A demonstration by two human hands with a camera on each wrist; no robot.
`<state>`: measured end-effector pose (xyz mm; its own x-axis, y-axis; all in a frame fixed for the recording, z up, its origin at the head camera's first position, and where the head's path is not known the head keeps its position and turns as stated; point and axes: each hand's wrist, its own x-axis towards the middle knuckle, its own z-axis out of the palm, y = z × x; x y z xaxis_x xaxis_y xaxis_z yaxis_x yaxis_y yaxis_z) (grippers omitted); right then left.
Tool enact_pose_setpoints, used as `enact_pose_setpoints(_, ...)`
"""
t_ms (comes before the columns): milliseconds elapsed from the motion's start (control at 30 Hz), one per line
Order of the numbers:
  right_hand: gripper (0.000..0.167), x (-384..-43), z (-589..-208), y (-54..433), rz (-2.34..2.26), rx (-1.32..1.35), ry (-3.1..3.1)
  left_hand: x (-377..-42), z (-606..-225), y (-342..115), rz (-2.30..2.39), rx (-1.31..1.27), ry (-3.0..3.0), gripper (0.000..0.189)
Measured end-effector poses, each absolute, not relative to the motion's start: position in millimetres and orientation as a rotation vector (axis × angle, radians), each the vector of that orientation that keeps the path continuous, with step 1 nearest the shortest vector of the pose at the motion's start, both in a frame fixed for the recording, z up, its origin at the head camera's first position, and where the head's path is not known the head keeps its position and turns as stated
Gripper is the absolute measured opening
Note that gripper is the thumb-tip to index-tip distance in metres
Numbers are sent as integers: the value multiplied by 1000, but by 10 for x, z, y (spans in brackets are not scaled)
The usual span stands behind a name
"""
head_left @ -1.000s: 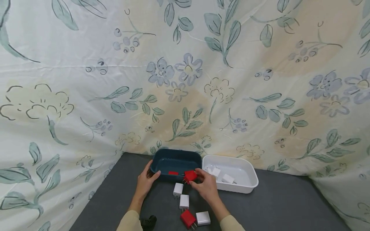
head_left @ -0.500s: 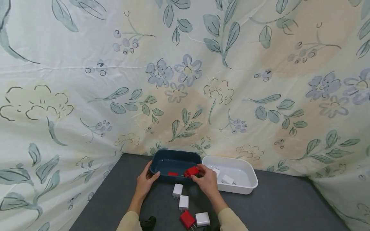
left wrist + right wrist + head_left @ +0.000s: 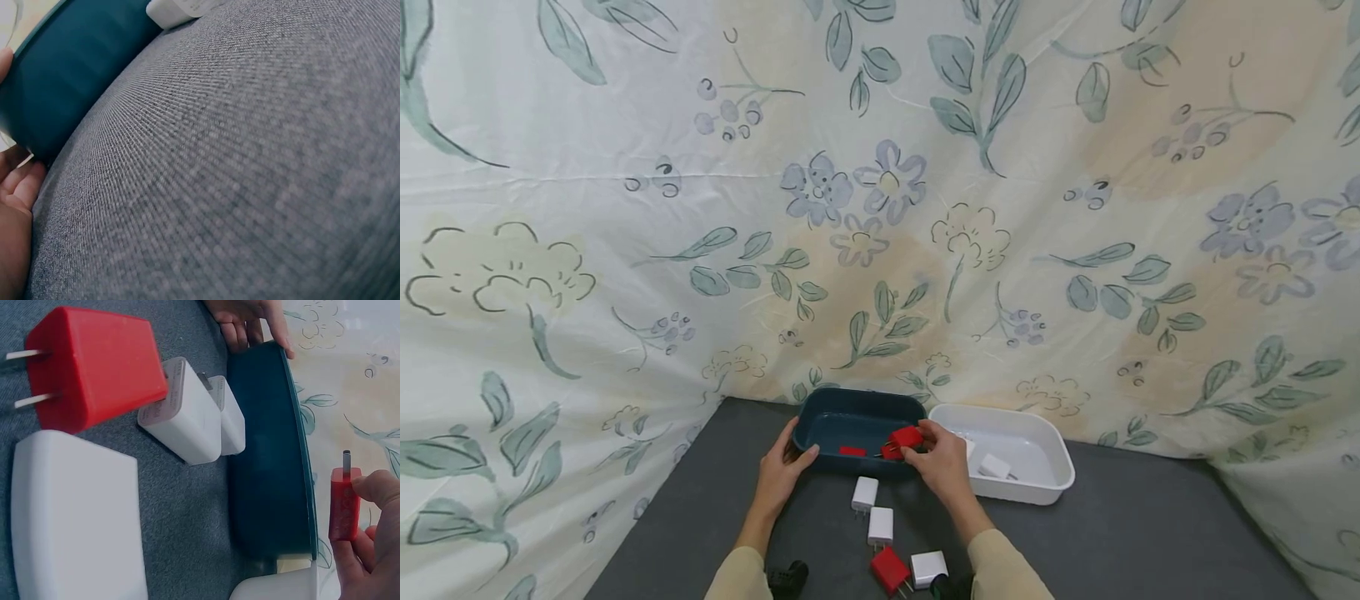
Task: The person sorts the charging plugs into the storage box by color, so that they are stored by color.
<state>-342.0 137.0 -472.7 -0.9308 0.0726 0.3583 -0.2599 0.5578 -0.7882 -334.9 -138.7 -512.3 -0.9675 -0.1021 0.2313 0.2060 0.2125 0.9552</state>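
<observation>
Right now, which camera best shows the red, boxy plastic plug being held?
The right wrist view: the held red, boxy plastic plug looks biggest there, metal prong showing. The head view shows it small; left wrist misses it.

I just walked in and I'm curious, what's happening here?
A person's right hand pinches a red plug at the right end of a blue tub, while the left hand holds the tub's left end. White plugs sit in the white tub; another red plug and three white plugs lie on the dark table.

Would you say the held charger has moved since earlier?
Yes: in the head view, the held charger shifted up and slightly right relative to the blue tub.
</observation>
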Motion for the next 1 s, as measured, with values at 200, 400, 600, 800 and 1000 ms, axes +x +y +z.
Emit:
enact_pose_setpoints(200,54,-3441,-4686,1348,1351,112,-2446,-3307,-5081,-1365,-1813,-90,-2256,73)
enact_pose_setpoints(400,55,-3451,-4623,1326,1334,91,-2443,-3322,-5100,-1355,-1808,-93,-2255,73)
enact_pose_setpoints(600,56,-3460,-4588,1311,1333,88,-2430,-3331,-5112,-1350,-1797,-99,-2256,72)
enact_pose_setpoints(800,59,-3441,-4585,1310,1342,75,-2428,-3324,-5114,-1366,-1809,-103,-2250,73)
enact_pose_setpoints(1000,58,-3416,-4603,1356,1291,126,-2470,-3322,-5111,-1382,-1820,-94,-2249,73)
